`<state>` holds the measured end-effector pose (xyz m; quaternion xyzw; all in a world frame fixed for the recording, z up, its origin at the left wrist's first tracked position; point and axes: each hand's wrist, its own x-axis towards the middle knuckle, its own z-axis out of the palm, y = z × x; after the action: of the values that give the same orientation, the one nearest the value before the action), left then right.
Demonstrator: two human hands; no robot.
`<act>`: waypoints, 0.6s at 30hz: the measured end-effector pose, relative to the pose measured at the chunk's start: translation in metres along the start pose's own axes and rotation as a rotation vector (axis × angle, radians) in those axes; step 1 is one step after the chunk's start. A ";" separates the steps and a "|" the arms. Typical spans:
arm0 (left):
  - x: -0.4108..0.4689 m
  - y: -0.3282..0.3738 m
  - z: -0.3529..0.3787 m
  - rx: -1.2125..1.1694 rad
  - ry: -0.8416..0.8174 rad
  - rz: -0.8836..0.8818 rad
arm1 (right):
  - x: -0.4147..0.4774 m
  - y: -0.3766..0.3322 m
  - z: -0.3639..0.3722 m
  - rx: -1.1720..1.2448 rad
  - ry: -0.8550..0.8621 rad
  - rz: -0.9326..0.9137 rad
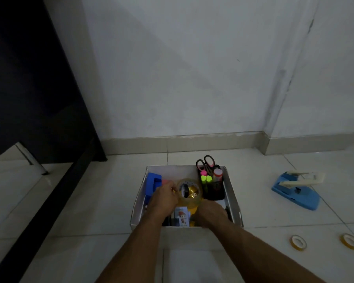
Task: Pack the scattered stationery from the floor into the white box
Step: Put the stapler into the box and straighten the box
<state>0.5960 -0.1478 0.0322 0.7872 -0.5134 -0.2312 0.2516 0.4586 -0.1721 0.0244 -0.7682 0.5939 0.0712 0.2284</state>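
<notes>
The white box (172,170) sits on the floor, the blue hole punch (296,190) outside to its right. The left hand (166,198) fingers grip the clear tape roll (189,193) mid-box; the right hand (212,213) fingers are hidden, so I cannot tell. The roll is best laid flat, leaving room for the 2 small rolls (298,242) (349,241).

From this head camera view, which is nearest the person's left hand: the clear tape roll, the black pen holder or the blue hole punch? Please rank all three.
1. The clear tape roll, inside the white box, right against the left hand.
2. The black pen holder, in the box's far right corner.
3. The blue hole punch, outside the box on the floor, off to the right.
</notes>
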 end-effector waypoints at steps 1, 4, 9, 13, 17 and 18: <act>0.001 -0.001 0.000 -0.006 -0.002 -0.001 | 0.002 0.000 0.000 0.007 -0.012 -0.009; 0.003 -0.002 0.001 -0.014 0.001 -0.010 | 0.004 0.001 0.000 0.023 -0.017 -0.019; 0.010 0.006 0.001 -0.094 0.070 -0.013 | 0.005 0.016 -0.022 0.205 0.083 0.056; 0.014 0.033 0.003 -0.172 0.192 0.060 | 0.005 0.044 -0.053 0.335 0.178 0.108; 0.016 0.080 0.008 -0.254 0.294 0.226 | -0.001 0.086 -0.084 0.390 0.249 0.161; 0.015 0.093 0.010 -0.274 0.319 0.276 | -0.004 0.098 -0.091 0.398 0.278 0.175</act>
<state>0.5313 -0.1958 0.0821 0.6945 -0.5339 -0.1351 0.4630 0.3500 -0.2270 0.0797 -0.6561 0.6861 -0.1338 0.2844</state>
